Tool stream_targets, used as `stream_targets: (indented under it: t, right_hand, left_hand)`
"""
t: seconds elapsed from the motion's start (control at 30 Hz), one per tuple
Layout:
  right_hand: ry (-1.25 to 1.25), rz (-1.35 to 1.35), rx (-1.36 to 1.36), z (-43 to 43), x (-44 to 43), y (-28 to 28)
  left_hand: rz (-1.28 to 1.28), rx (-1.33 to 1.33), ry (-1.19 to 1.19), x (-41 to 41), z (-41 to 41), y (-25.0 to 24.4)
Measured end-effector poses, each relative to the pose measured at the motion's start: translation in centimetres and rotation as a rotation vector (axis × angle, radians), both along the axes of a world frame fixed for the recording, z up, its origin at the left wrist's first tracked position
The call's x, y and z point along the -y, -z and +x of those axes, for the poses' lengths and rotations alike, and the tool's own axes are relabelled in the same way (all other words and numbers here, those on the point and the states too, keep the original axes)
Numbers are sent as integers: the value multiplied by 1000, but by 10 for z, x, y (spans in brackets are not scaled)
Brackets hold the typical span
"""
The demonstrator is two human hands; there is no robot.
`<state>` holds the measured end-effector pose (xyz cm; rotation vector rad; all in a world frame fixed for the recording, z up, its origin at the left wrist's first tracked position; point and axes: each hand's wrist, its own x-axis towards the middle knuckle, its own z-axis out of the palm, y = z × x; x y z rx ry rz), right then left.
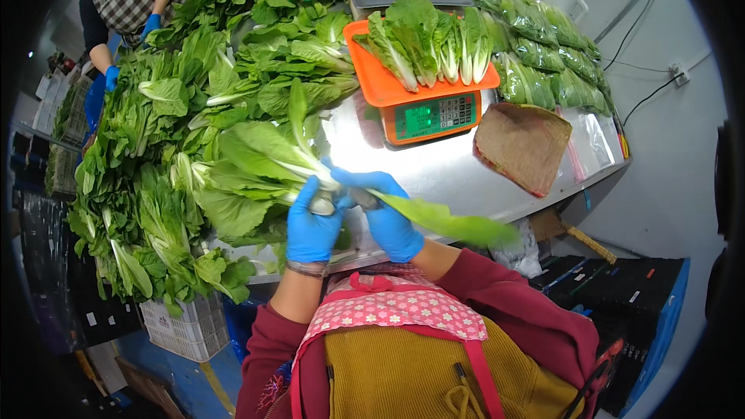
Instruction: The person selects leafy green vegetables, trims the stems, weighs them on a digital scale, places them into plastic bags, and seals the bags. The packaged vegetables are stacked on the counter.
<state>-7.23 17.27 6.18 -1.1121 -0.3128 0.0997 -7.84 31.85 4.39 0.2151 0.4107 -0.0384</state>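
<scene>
My left hand, in a blue glove, grips the white base of a leafy green head. Its broad leaves spread to the left above the pile. Close against it, my right hand, gloved in blue too, is closed around a single long leaf that sticks out to the right, its tip blurred. A small greyish thing shows at the right fingers; what it is I cannot tell. Beyond both hands stands an orange digital scale with a lit green display, several small green heads lying on its orange tray.
Loose greens heap over the metal table's left side. Bagged greens are stacked at the back right, near a brown cloth-like pad. A co-worker's gloved hand touches the far pile. A white crate stands below.
</scene>
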Motion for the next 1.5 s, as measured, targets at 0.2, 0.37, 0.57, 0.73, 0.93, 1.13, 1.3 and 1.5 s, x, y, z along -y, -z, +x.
stream_targets:
  t: [0.2,0.37,0.57,0.73,0.93,1.13,1.3,1.5]
  right_hand:
    - [-588,-1412,211,28,72,20]
    - [-153,-1175,386,40,139,27]
    - [-281,-1191,356,62,203,31]
    - [-256,-1133,392,55,245,46]
    - [-254,-1066,374,59,273,64]
    - [-301,-1069,392,58,271,66]
    - [-284,-1061,425,51,262,52]
    - [-63,-823,134,57,290,27]
  left_hand:
    - [236,138,-54,-10,26,-39]
    - [604,114,159,44,70,-85]
    - [610,394,398,138,167,-116]
    - [778,40,532,169,241,-100]
    - [945,-147,608,163,258,-100]
    - [1517,-266,565,157,248,-135]
    - [1500,-135,399,149,229,-162]
    - [1214,187,180,104,156,-174]
